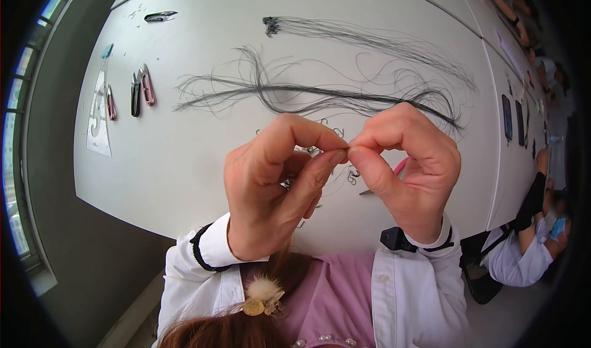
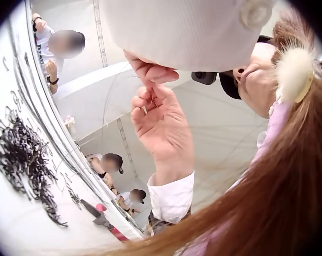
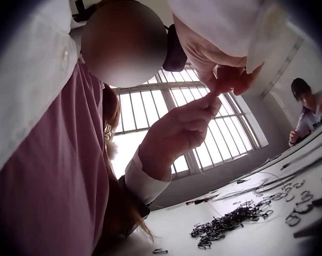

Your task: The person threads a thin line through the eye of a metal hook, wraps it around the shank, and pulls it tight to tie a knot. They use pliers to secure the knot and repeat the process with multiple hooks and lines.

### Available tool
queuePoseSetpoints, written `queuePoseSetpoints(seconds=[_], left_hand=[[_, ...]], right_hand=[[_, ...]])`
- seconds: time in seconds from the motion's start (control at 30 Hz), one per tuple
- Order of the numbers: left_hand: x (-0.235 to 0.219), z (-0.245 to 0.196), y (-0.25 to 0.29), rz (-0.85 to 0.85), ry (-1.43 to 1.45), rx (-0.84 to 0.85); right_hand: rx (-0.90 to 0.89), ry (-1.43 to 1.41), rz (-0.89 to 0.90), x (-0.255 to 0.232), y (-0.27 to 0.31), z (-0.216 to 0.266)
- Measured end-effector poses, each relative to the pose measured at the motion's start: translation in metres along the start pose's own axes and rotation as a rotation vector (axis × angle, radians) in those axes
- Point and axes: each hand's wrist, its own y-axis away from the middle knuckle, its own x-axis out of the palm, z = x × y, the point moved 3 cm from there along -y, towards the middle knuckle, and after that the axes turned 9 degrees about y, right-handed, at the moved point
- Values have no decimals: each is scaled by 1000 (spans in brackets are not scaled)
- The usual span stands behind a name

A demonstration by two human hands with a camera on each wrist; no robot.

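Observation:
My left hand (image 1: 255, 182) and right hand (image 1: 422, 172) meet above the table, thumb and forefinger of each pinching at one spot. A fine line (image 2: 106, 101) hangs from the fingers in the left wrist view. I cannot tell whether a small hook is pinched with it, as the fingertips cover that spot. Below the hands lies a heap of small dark hooks (image 3: 230, 221), largely hidden behind them in the head view. Beyond the hands stretches a loose bundle of long dark lines (image 1: 320, 91).
A second bundle of lines (image 1: 345, 33), gathered at one end, lies farther back. To the left are black snips (image 1: 136, 96), pink snips (image 1: 148, 88) and a clear set square (image 1: 97, 117). Pink-handled scissors (image 2: 99, 218) lie near the hooks. Other people sit to the right.

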Motion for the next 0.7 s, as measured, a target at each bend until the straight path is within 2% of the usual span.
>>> queuePoseSetpoints(seconds=[0.07, 0.13, 0.23, 0.47, 0.53, 0.63, 0.7], left_hand=[[1, -1, 0, 15, 16, -27], [1, 1, -1, -14, 192, -195], [3, 4, -2, -25, 311, -244], [1, 9, -4, 21, 232, -249], [1, 10, -5, -41, 348, -287], [0, 10, -4, -44, 326, -316], [1, 10, -4, -43, 321, -333]], right_hand=[[14, -2, -8, 1, 0, -1], [29, -6, -15, -1, 0, -2], [-4, 40, -5, -2, -1, -1], [11, 89, -6, 0, 1, -1], [10, 92, -17, 3, 2, -2], [21, 115, -77, 3, 3, -2], [-63, 168, -39, 2, 2, -1]])
